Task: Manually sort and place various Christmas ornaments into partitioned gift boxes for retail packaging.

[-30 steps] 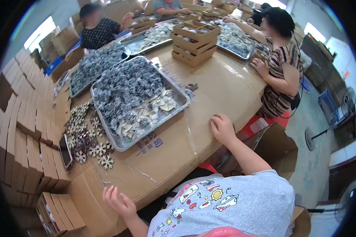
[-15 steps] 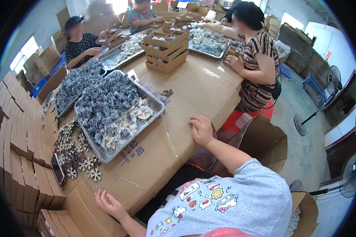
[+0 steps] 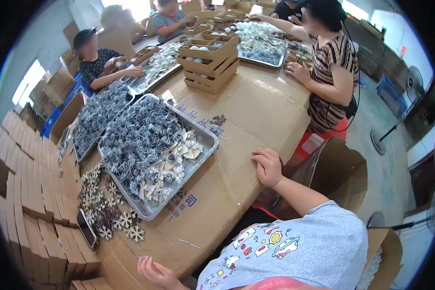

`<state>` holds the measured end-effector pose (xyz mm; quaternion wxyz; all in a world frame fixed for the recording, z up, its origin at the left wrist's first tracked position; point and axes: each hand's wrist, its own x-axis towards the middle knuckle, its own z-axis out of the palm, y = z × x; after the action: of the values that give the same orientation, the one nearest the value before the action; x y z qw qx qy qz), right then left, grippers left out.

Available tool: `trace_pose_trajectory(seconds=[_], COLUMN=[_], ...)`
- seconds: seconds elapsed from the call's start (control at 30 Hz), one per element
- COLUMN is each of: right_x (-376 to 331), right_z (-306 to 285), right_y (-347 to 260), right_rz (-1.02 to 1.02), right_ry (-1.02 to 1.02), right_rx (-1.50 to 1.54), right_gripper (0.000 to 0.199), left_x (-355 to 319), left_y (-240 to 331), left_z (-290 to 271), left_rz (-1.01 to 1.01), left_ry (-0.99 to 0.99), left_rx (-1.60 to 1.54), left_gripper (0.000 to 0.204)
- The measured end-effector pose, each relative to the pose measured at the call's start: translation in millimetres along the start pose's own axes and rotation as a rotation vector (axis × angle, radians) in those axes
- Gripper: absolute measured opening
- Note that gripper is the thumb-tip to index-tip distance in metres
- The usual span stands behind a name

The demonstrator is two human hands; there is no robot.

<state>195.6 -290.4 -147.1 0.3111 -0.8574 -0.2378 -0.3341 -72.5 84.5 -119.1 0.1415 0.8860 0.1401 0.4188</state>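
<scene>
While the right hand [image 3: 267, 166] is resting palm-down, loosely open, on the near edge of the cardboard-covered desk [image 3: 261, 108], the left hand [image 3: 157, 271] is showing half-curled near the desk's left end, and whether it is holding anything cannot be told. Beyond it on the desk, a metal tray [image 3: 209, 141] is carrying light, probably brittle pine cones [image 3: 140, 130]; stiff and likely heavy, it is offering its opposite rims as the surest hold.

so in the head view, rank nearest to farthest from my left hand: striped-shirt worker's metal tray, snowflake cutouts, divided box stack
1. Snowflake cutouts, ahead-left of your left hand.
2. Divided box stack, farther forward.
3. Metal tray, beyond the stack, rightward.
</scene>
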Motion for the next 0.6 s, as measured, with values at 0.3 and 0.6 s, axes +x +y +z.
trace_pose_trajectory(seconds=[0.3,0.6], right_x=[2.1,1.6], right_z=[-4.4,-3.2], right_y=[3.3,2.2], right_rz=[-0.001,0.008], right_ry=[0.000,-0.018], right_rx=[0.000,-0.001], right_gripper=[0.018,0.017], left_x=[55.5,54.4], left_y=[-41.6,-86.4], left_z=[-35.2,-18.7], left_rz=[0.377,0.130], left_ry=[0.062,0.427], left_rx=[0.485,0.498], left_gripper=[0.016,0.029])
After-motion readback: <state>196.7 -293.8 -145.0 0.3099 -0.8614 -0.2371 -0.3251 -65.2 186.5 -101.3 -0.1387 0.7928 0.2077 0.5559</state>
